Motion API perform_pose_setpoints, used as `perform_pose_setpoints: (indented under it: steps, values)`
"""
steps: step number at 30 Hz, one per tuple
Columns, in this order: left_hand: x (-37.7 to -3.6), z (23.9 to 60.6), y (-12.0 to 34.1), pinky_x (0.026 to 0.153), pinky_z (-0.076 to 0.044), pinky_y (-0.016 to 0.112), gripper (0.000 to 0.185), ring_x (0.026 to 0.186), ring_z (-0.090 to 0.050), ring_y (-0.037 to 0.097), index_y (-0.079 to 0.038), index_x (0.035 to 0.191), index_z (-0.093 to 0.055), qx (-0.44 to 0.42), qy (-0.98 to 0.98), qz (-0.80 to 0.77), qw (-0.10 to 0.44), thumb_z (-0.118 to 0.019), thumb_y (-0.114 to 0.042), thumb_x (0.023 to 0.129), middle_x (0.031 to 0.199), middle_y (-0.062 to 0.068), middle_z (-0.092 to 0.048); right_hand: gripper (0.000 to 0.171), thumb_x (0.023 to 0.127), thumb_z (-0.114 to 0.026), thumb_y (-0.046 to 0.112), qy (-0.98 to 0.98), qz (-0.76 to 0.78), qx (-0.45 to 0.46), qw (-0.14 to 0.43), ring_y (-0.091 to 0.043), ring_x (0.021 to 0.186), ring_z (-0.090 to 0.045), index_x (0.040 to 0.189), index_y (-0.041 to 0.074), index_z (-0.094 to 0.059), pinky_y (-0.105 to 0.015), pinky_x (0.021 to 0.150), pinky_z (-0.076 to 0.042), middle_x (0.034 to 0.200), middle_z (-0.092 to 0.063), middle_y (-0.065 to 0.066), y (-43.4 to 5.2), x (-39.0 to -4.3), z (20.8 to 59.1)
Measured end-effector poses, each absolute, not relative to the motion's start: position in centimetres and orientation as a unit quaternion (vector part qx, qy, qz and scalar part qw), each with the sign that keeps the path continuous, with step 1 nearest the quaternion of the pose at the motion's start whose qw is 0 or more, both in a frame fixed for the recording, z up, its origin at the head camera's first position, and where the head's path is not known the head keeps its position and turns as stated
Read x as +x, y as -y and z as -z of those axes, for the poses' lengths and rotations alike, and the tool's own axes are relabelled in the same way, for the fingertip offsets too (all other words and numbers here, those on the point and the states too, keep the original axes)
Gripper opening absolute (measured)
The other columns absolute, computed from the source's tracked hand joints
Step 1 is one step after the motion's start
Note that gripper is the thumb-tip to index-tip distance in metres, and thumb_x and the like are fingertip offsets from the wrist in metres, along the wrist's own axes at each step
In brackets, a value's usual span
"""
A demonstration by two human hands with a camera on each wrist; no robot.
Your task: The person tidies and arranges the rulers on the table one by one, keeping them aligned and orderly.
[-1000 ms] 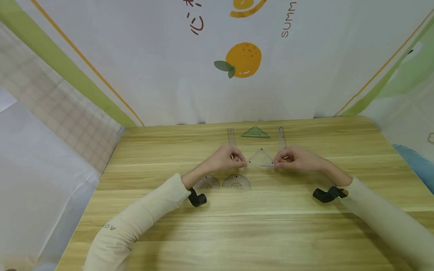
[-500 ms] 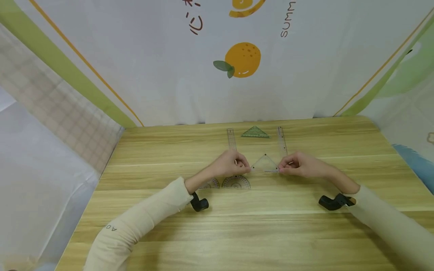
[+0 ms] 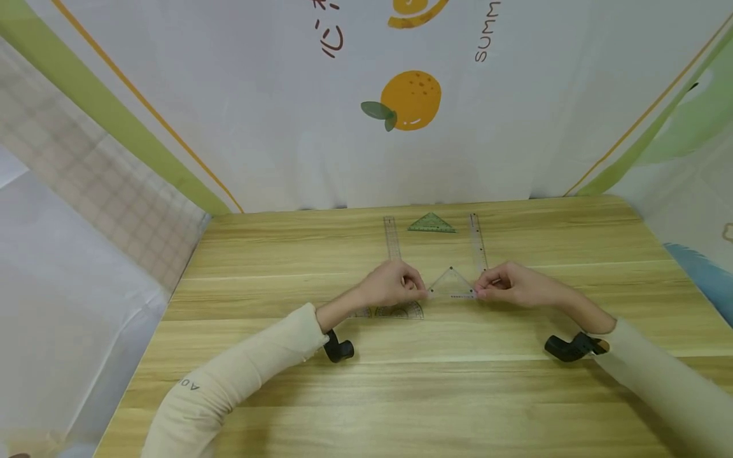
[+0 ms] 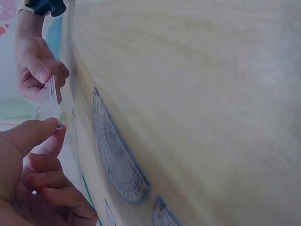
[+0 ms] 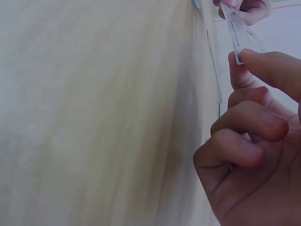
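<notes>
A clear plastic triangle point(image 3: 451, 284) is held just above the wooden table point(image 3: 401, 381), one base corner in each hand. My left hand point(image 3: 395, 287) pinches its left corner with thumb and forefinger, and my right hand point(image 3: 504, 284) pinches the right corner. In the left wrist view the triangle point(image 4: 51, 96) stands edge-on between my left hand point(image 4: 42, 155) and my right hand point(image 4: 40, 66). The right wrist view shows my right hand point(image 5: 256, 141) holding the triangle's point(image 5: 237, 33) corner. Two clear protractors point(image 3: 401, 312) lie on the table just under my left hand, partly hidden.
Two clear straight rulers point(image 3: 392, 238) point(image 3: 478, 242) lie lengthwise farther back, with a green triangle point(image 3: 431, 223) between them near the table's far edge. A printed cloth backdrop point(image 3: 401, 102) stands behind the table. One protractor point(image 4: 115, 150) shows large in the left wrist view.
Both hands have carried the clear triangle nearer to me and slightly right. My left hand now covers more of the two protractors.
</notes>
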State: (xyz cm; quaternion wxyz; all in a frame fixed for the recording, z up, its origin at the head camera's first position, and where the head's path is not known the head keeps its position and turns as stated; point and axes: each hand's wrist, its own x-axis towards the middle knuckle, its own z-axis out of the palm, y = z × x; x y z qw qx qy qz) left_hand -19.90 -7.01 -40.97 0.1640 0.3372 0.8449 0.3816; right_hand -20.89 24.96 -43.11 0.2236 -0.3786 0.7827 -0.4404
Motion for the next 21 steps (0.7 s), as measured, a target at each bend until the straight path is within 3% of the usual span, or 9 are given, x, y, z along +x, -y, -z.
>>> perform_pose_setpoints:
  steps: [12,21]
  values:
    - [-19.3,41.2,6.4,0.05,-0.029,0.02,0.012,0.048,-0.035,0.004,-0.01,0.091,-0.079,0.352,-0.861,-0.337,0.148,-0.075,-0.019,0.096,0.055,-0.006,-0.048,0.01,0.103,-0.061,0.005,-0.775,0.44,-0.386,0.238,-0.003,0.062,-0.04,0.099,0.004,-0.07,-0.026,0.051,-0.035,0.076,-0.054,0.007,-25.4,-20.5,43.2]
    - [-18.6,41.3,6.2,0.048,-0.029,0.019,0.011,0.047,-0.036,0.003,-0.011,0.089,-0.079,0.336,-0.867,-0.332,0.159,-0.076,-0.02,0.095,0.054,-0.007,-0.048,0.011,0.103,-0.061,0.006,-0.783,0.428,-0.38,0.244,-0.004,0.065,-0.045,0.1,0.006,-0.072,-0.024,0.054,-0.039,0.08,-0.061,-0.002,-25.6,-20.2,43.3]
